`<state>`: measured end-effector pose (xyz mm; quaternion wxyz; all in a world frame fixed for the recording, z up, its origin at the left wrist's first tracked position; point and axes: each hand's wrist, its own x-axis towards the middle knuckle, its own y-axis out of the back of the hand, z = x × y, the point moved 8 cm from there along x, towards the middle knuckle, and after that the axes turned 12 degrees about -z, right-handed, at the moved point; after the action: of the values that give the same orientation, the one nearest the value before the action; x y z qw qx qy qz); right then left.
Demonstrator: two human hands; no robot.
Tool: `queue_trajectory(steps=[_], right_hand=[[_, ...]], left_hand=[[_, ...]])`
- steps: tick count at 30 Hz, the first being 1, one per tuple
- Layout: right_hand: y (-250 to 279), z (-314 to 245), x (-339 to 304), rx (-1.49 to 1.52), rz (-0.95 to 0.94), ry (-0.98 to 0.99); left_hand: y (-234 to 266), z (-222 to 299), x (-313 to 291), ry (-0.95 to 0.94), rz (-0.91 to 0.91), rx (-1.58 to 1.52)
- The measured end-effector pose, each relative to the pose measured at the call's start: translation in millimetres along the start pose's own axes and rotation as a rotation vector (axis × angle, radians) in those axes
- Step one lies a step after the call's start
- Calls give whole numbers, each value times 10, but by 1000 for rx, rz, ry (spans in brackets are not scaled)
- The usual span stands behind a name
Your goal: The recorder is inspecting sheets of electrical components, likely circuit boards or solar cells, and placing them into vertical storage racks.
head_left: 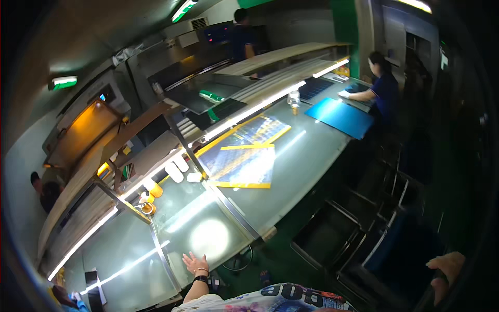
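Note:
Over the near edge of a glass-topped table [179,239] my left hand [195,263] hovers or rests with its fingers spread; touch cannot be made out. Nothing is in it. A dark band and a thin bracelet circle that wrist. Beside the fingers, a bright round glare lies on the glass. My right hand [448,269] is far off to the right, away from the table, with thumb and fingers apart and no object visible in it. The dark stacked frames or racks [327,234] stand to its left.
Clear printed films with yellow edges [244,166] and a blue sheet [340,115] lie further along the table. White bottles [174,171] and orange containers [148,208] line its back. A co-worker [383,91] leans over the far end. A metal post [184,138] supports the lit shelf.

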<state>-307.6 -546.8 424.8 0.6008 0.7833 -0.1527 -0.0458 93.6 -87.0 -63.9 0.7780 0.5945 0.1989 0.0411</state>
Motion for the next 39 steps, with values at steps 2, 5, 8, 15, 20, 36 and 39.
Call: queue_trajectory(steps=[2,5,8,15,20,36,39], right_hand=[[-103,-296,648,73,28,90],[-601,-703,1971,181,-154,341],[-1672,-645,3637,601,-312,444],[-4156,-1001,6941,1518,-406,-65],[-4774,-1435,7758,1528,-247,-354],[-4946,709,4848,1929,-49,-329],[-5474,980,3995,1557,-230,-590]], left_hand=[[36,-80,272,40,-49,2],[-213,73,546,-18,-288,167],[-356,152,621,-21,-354,201],[-445,278,730,-47,-354,195],[-421,262,699,26,-406,207],[-310,324,667,-32,-382,268],[-223,572,679,-90,-400,289]])
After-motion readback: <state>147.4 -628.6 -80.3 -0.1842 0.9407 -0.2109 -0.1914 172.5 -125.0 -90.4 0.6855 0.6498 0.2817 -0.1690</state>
